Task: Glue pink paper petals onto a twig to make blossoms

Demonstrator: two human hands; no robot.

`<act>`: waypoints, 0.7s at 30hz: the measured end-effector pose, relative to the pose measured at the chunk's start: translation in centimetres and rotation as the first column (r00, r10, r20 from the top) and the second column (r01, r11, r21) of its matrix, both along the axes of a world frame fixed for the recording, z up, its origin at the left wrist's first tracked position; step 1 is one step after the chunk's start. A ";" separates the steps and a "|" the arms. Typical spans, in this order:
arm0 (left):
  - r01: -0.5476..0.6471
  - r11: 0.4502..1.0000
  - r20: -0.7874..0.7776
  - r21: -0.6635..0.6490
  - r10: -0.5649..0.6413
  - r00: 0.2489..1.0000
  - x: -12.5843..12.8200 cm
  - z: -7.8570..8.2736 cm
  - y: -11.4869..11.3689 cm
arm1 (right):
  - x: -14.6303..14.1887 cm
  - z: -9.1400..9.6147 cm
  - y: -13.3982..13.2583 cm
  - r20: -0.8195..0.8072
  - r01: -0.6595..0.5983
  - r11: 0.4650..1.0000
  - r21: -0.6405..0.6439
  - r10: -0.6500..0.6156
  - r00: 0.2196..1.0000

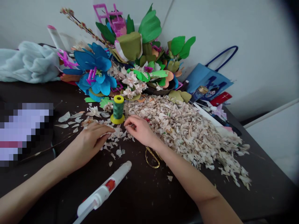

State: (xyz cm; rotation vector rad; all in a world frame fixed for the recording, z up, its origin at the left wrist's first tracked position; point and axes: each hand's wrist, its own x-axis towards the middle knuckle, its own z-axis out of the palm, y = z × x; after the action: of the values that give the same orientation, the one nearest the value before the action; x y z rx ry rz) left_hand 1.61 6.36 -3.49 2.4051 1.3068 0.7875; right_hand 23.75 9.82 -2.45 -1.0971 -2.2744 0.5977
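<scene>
My left hand (92,138) is closed, thumb and fingers pressed together around a thin dark stem (43,152) that runs out to the lower left. Pale petals (90,121) show at its knuckles, and a whitish scrap lies at its fingertips. My right hand (139,129) is curled in a pinch at the near edge of a heap of pale petal pieces (177,124); what is between its fingers is hidden. Between and behind both hands stands a green thread spool (118,109) with yellow ends. Gold-handled scissors (153,157) lie partly under my right forearm.
A white stick-shaped tool with a red part (105,189) lies in front. Cloth flowers in blue (97,70) and green fill the back. A blue bag (203,79) and a red item (220,99) stand right. Grey-blue cloth (30,62) and a blurred-out screen (23,130) are left.
</scene>
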 end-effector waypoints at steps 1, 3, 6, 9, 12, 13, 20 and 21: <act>-0.009 1.000 0.003 -0.013 0.009 1.000 0.0 0.0 0.0 | 0.2 0.2 0.1 -0.021 0.016 1.000 -0.023 -0.016 1.000; -0.017 0.999 0.008 -0.033 0.017 1.000 -0.1 0.0 0.1 | 0.4 0.4 0.2 -0.012 0.049 0.999 0.014 -0.049 0.999; 0.001 0.999 0.015 -0.041 -0.001 1.000 -0.1 0.0 0.2 | 0.7 0.2 0.3 0.101 0.046 0.990 0.132 -0.060 0.993; 0.085 0.996 0.025 -0.040 -0.084 0.996 0.0 0.0 0.1 | 0.9 0.0 0.3 0.231 -0.048 0.983 0.178 0.005 0.973; 0.174 0.983 0.006 -0.053 -0.174 0.985 0.3 0.0 -0.3 | 1.0 -0.2 0.2 0.327 -0.114 0.973 0.199 0.044 0.944; 0.184 0.981 -0.007 -0.055 -0.185 0.983 0.4 0.0 -0.4 | 1.0 -0.3 0.2 0.348 -0.121 0.972 0.203 0.043 0.937; 0.121 0.993 -0.005 -0.006 -0.121 0.993 0.2 -0.1 -0.2 | 1.2 0.3 0.4 0.256 -0.058 0.983 0.175 0.012 0.967; 0.109 0.994 0.011 -0.007 -0.109 0.994 0.1 0.0 -0.2 | 1.2 0.6 0.4 0.203 -0.031 0.989 0.143 0.002 0.979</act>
State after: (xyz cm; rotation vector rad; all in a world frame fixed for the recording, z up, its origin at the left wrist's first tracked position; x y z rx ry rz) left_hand 1.74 6.18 -3.48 2.4391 1.1609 0.7629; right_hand 24.92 10.23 -1.88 -1.1116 -2.4593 0.3316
